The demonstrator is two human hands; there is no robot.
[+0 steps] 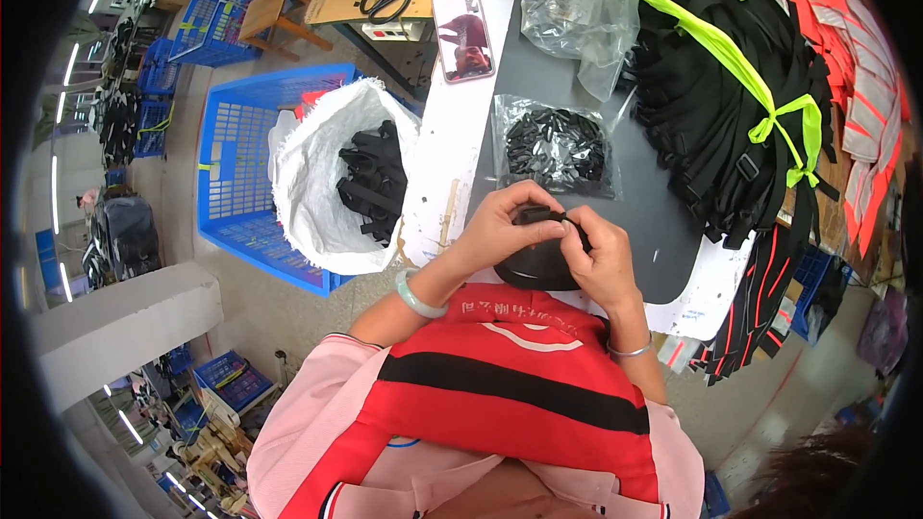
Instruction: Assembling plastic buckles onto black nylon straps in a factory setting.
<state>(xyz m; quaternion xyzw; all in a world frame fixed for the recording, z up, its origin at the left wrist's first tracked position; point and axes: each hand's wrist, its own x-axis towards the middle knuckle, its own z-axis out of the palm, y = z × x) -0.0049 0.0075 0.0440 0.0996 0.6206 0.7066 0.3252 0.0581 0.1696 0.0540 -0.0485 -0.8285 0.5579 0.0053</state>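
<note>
Left grip [502,229] and right grip [603,255] pinch a black piece [540,215] near a crinkled plastic bag [613,156]

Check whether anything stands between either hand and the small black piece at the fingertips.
Nothing visible stands in the way: the left hand and right hand both have fingers on the black piece. The clear bag holding small black parts lies beyond the hands, not between them and it.

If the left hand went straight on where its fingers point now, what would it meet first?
Past the black piece it holds, the left hand would probably meet the right hand first, just to its right; depth is unclear.
</note>
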